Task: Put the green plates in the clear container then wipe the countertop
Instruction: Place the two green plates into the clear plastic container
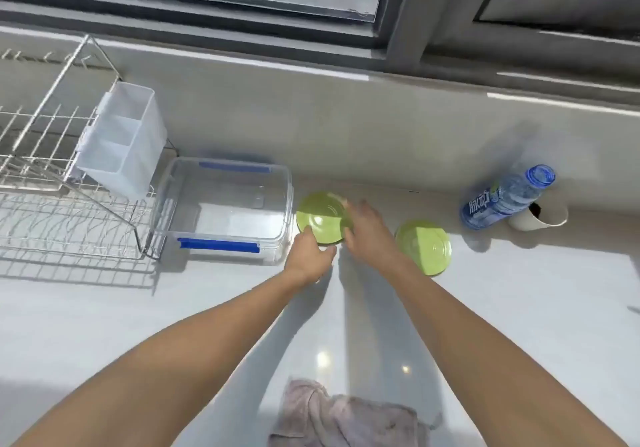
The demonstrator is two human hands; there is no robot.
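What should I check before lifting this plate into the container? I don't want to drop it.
1. Left hand on near plate edge: ok.
2. Right hand on its right edge: ok, firmness cannot tell.
3. Container open, nothing inside: ok.
4. Path from plate to container free: ok.
5. Second plate clear of the arms: ok.
6. Cloth at hand for wiping: ok.

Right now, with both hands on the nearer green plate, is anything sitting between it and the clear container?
Nothing visible. The green plate, held by the left hand and right hand, sits right beside the clear container, which has no lid on and nothing in it. The second green plate lies on the far side, out of the path.
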